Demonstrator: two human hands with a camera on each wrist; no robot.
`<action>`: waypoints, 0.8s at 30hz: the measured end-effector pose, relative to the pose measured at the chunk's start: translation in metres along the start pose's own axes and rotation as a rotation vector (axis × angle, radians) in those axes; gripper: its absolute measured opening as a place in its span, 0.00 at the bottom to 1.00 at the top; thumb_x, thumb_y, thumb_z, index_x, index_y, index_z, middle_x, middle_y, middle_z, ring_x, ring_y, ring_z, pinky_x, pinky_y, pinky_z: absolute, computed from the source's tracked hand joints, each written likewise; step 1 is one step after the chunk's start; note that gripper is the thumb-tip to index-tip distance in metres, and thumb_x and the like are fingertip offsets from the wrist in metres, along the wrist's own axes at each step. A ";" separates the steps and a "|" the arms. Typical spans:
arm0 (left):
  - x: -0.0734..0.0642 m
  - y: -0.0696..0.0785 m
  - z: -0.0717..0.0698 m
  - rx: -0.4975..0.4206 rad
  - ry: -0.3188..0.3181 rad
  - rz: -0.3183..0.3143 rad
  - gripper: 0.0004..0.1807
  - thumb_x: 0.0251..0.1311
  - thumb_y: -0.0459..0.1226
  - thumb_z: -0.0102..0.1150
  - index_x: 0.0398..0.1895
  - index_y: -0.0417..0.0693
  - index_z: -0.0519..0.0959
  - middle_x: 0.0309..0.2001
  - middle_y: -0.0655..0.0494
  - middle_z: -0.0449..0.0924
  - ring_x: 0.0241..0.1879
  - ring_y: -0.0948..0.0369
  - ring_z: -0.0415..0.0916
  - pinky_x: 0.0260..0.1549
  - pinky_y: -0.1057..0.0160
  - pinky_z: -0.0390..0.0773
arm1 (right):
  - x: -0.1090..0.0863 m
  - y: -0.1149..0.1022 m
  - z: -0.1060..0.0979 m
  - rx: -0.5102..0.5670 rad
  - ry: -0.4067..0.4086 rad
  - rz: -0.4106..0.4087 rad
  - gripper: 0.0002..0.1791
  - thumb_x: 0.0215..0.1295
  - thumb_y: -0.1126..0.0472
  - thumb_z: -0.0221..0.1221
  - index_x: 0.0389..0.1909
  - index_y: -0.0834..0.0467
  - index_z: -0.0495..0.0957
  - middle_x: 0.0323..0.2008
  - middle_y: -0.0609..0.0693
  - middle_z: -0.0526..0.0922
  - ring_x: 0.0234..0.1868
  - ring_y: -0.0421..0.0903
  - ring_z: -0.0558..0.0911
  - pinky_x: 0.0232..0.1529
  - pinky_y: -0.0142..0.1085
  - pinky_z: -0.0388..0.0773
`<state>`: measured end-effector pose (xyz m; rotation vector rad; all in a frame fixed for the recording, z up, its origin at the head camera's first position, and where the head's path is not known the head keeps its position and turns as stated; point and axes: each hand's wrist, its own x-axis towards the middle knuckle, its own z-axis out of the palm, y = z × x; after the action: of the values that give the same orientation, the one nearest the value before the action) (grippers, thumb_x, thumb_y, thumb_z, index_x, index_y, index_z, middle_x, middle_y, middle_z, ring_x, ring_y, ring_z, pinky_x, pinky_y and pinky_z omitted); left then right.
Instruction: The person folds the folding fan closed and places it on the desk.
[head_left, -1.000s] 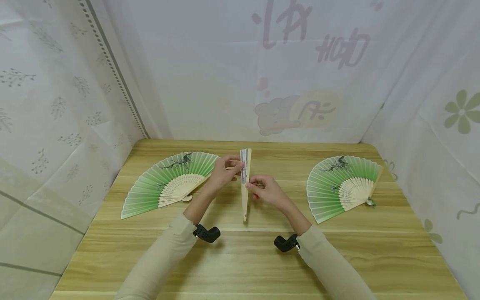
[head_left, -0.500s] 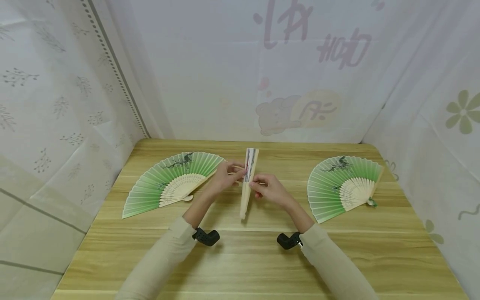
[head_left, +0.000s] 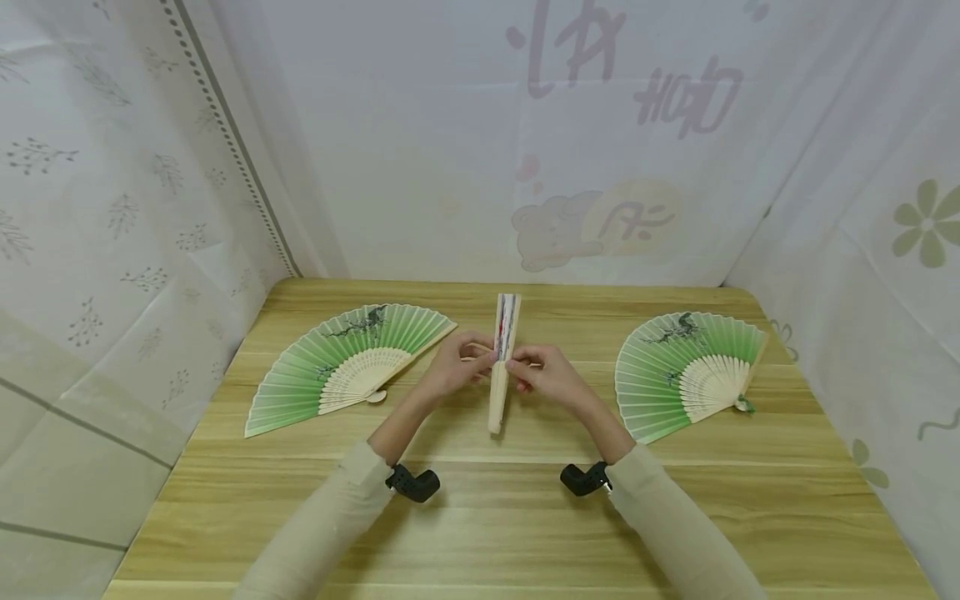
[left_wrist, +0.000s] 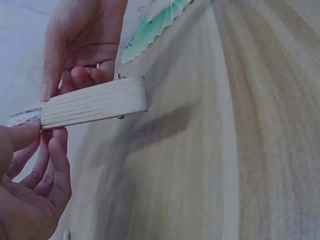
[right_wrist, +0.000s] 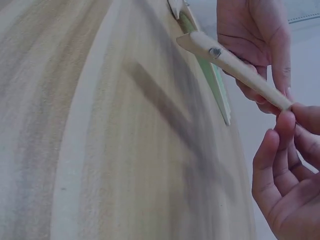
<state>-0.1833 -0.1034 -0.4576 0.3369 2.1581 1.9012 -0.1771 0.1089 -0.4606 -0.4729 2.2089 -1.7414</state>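
Observation:
A folded hand fan (head_left: 502, 367) with pale wooden ribs is held up over the middle of the table, its pivot end toward me. My left hand (head_left: 455, 364) pinches its left side between thumb and fingers. From the other side, my right hand (head_left: 549, 372) pinches it at about the same height. In the left wrist view the stacked ribs (left_wrist: 95, 102) lie tight together, with a metal pivot pin (left_wrist: 120, 76) near the end. Black and red print shows on the folded white leaf (head_left: 507, 321). The right wrist view shows the fan's outer rib (right_wrist: 240, 70) edge-on.
On the left of the wooden table (head_left: 480, 533) lies a spread green fan (head_left: 300, 392) with a dark branch print. Another spread green fan (head_left: 652, 383), with a green tassel (head_left: 742, 404), lies on the right. Patterned white cloth (head_left: 420, 150) hangs behind and at both sides.
The held fan has turned to show more of its folded edge and shifted slightly right. My left hand has moved a little down and right along it. Both spread fans stay where they were.

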 end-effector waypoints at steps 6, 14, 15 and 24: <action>-0.001 -0.006 0.004 -0.030 0.000 -0.005 0.11 0.69 0.29 0.62 0.50 0.31 0.78 0.40 0.41 0.83 0.37 0.47 0.84 0.40 0.40 0.82 | 0.000 0.008 -0.002 0.034 0.049 0.041 0.08 0.73 0.67 0.61 0.44 0.70 0.82 0.32 0.65 0.81 0.29 0.48 0.79 0.34 0.42 0.82; -0.002 -0.008 0.008 -0.071 -0.008 -0.012 0.12 0.69 0.27 0.62 0.52 0.30 0.77 0.41 0.39 0.83 0.41 0.42 0.83 0.42 0.43 0.83 | -0.003 0.012 -0.004 0.042 0.073 0.080 0.09 0.72 0.66 0.62 0.45 0.70 0.82 0.35 0.68 0.82 0.31 0.50 0.80 0.37 0.43 0.82; -0.002 -0.009 0.008 -0.071 -0.009 -0.014 0.13 0.69 0.27 0.62 0.53 0.30 0.77 0.41 0.40 0.83 0.40 0.43 0.83 0.41 0.44 0.83 | -0.004 0.013 -0.004 0.038 0.072 0.084 0.09 0.72 0.66 0.62 0.45 0.70 0.82 0.35 0.68 0.82 0.32 0.52 0.80 0.37 0.44 0.82; -0.003 -0.013 0.011 -0.068 0.006 -0.031 0.13 0.69 0.28 0.62 0.53 0.29 0.77 0.42 0.39 0.82 0.40 0.45 0.83 0.41 0.44 0.84 | -0.003 0.020 0.001 0.020 0.106 0.087 0.08 0.70 0.65 0.65 0.41 0.67 0.83 0.31 0.62 0.83 0.30 0.50 0.81 0.34 0.41 0.82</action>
<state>-0.1771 -0.0955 -0.4716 0.2839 2.0845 1.9554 -0.1758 0.1137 -0.4798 -0.2814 2.2454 -1.7790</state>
